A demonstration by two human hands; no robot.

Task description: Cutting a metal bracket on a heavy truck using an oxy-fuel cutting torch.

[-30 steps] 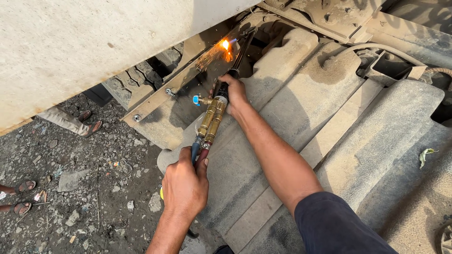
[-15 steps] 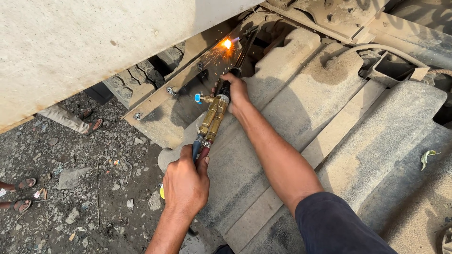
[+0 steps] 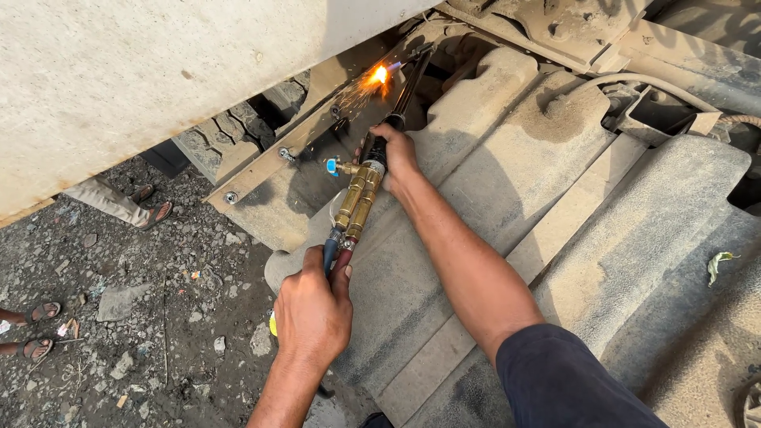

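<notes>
Two bare arms reach forward from the bottom of the view. The left hand (image 3: 313, 309) is nearer the body, low and centre-left. It is seen from the back, knuckles up, its fingers curled closed in a firm grip and the thumb pressed along the top. Its forearm rises from the bottom edge, the wrist straight. The right hand (image 3: 394, 150) is stretched much further ahead, well apart from the left. Its fingers are wrapped shut, thumb side facing left. The right arm is almost fully extended, running diagonally from a dark short sleeve at lower right, forearm bare and elbow only slightly bent.
</notes>
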